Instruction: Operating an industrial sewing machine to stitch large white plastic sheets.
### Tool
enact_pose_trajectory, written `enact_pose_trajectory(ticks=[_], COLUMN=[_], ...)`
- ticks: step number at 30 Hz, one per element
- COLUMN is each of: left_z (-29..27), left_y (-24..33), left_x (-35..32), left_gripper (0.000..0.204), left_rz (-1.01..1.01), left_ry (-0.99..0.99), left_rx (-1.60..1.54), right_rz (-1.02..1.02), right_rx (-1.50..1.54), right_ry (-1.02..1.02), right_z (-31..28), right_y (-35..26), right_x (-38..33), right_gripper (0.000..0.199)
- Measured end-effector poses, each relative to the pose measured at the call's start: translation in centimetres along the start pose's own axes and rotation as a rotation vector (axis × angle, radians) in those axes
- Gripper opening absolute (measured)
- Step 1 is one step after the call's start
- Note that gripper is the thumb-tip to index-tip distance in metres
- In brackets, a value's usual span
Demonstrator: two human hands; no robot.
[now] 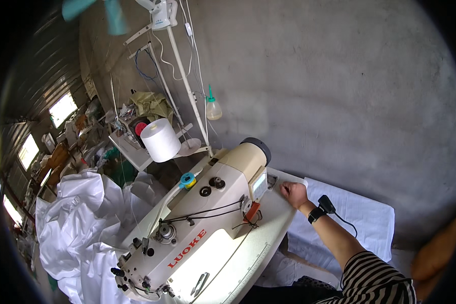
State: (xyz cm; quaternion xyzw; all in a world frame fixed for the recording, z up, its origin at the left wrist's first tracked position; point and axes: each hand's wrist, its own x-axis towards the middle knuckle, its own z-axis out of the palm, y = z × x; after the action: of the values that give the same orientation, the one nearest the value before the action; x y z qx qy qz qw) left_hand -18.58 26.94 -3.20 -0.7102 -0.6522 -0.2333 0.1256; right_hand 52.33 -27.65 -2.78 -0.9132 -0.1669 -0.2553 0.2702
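Note:
My right hand is closed in a fist at the far right end of the sewing table, beside the motor end of a sewing machine. Its fingers curl inward, so anything inside them is hidden. Close to the knuckles, a small dark and metallic item lies on the tabletop. A black watch is on my right wrist, below a striped sleeve. Near the needle end of the machine rest small thread snips. My left hand does not appear in the picture.
White fabric is heaped left of the machine. Behind stand a thread cone, an oil bottle on a pole and a fan. A black plug-like piece with a cable is near my wrist, over white sheeting. A grey wall rises beyond.

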Motion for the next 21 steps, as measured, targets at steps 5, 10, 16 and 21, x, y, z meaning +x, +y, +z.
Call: enact_pose_trajectory(ticks=[5, 10, 16, 21], left_z=[0.4, -1.7, 1.4, -1.1], left_y=[-0.1, -3.3, -0.1, 1.4], left_x=[0.2, -1.9, -0.1, -3.5], left_gripper=[0.042, 0.045, 0.027, 0.026], left_rz=[0.057, 0.117, -0.050, 0.089], left_ry=[0.017, 0.084, -0.064, 0.052], left_rx=[-0.039, -0.029, -0.029, -0.202], right_rz=[0.027, -0.038, 0.002, 0.008], right_rx=[0.041, 0.075, 0.024, 0.035], right_ry=[-0.009, 0.014, 0.026, -0.038], right_z=[-0.7, 1.7, 1.1, 0.4], right_y=[0.2, -2.5, 1.7, 1.0], right_x=[-0.7, -0.6, -0.8, -1.5], right_gripper=[0.022, 0.021, 0.013, 0.021])
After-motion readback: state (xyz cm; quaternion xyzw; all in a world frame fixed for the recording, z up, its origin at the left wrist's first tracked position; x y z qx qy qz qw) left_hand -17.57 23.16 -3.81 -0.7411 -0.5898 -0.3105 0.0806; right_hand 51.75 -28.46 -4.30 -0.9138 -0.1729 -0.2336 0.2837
